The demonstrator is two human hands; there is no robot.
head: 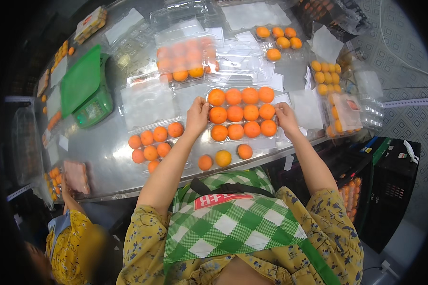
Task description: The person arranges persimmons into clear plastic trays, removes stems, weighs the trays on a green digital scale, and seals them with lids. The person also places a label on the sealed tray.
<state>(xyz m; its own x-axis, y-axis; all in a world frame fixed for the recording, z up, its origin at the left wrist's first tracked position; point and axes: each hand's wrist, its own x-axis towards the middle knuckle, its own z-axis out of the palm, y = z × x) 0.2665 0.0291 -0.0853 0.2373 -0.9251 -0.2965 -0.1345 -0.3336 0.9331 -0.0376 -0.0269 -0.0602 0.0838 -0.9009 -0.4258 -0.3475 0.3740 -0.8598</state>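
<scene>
A clear plastic tray (242,140) filled with rows of orange citrus fruits (251,112) lies before me on the metal table. My left hand (197,115) grips its left edge, and my right hand (286,117) has hold of the right edge. Nearer to me, loose citrus fruits (223,158) sit by the table's front edge. Left of my left forearm is a partly filled clear tray (146,148), some of it hidden by the arm. Behind the held tray stands another fruit-filled clear package (186,58), with a translucent sheet over part of its fruit.
A green scale (92,107) stands at left. Paper slips (235,58) lie behind the trays. More packed fruit (326,76) is at right, above black crates (390,192). At lower left, a co-worker's hand (67,188) touches a wrapped fruit pack (77,177).
</scene>
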